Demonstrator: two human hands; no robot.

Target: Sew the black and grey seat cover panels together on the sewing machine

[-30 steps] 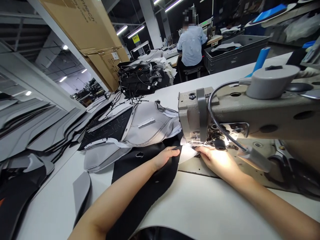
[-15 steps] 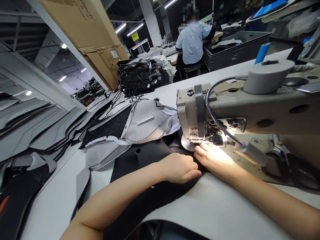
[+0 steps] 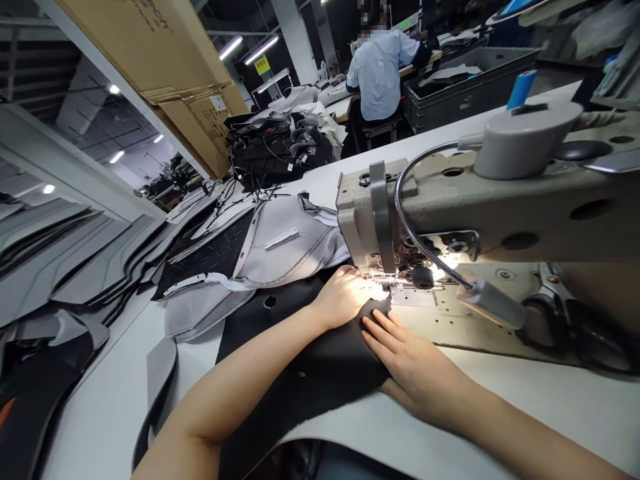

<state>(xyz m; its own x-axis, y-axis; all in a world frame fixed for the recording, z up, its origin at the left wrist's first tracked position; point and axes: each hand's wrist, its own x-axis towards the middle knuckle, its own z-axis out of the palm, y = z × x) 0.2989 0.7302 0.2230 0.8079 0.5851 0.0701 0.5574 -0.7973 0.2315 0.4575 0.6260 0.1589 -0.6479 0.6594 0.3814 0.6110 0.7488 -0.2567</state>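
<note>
A black fabric panel (image 3: pixel 305 373) lies on the white table in front of a grey industrial sewing machine (image 3: pixel 500 207). My left hand (image 3: pixel 345 297) rests on the panel's far edge right at the needle area, fingers curled and pinching a small white piece under the lit presser foot (image 3: pixel 387 283). My right hand (image 3: pixel 415 363) lies flat on the panel's right edge, fingers stretched out towards the needle.
A grey and black sewn cover (image 3: pixel 265 253) lies behind the panel. Stacks of grey cut pieces (image 3: pixel 65 267) fill the left side. Cardboard boxes (image 3: pixel 165 60) lean at the back left. Another person in a light blue shirt (image 3: pixel 380 67) sits at a far table.
My left hand moved up from the panel's middle to the needle area. My right hand drew back from the presser foot and now lies flat on the panel.
</note>
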